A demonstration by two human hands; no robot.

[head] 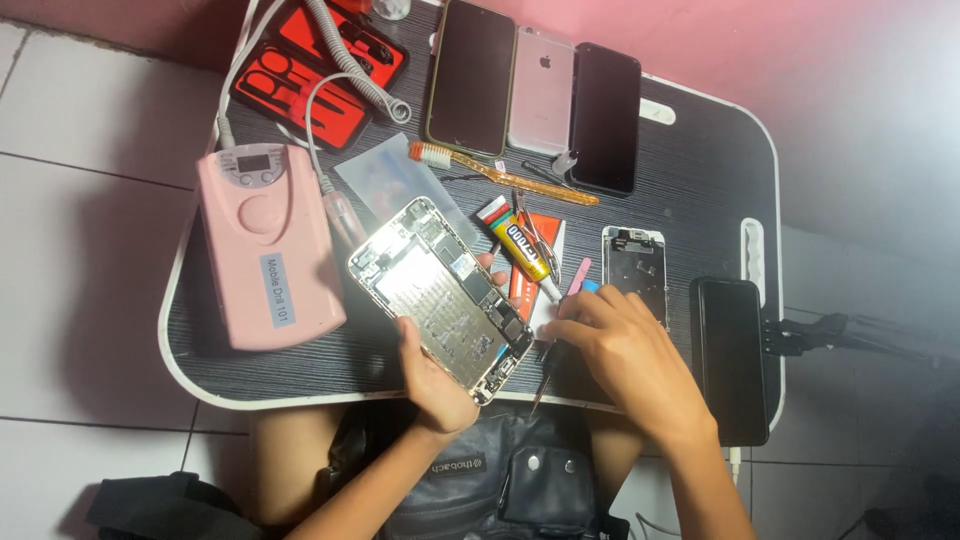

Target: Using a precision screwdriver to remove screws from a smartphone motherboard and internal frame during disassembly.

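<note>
I see two bare forearms, no sleeves, rings or watch on my hands; bare knees show below the worktop edge.

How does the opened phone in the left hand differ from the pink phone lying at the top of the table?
The opened phone, gripped and tilted by the left hand, shows bare circuit boards and metal plates. The pink phone lies flat, untouched, back up, its smooth shell closed. The opened one sits near the table's front edge, the pink one between two dark phones. Both are similar slim rectangles.
</note>
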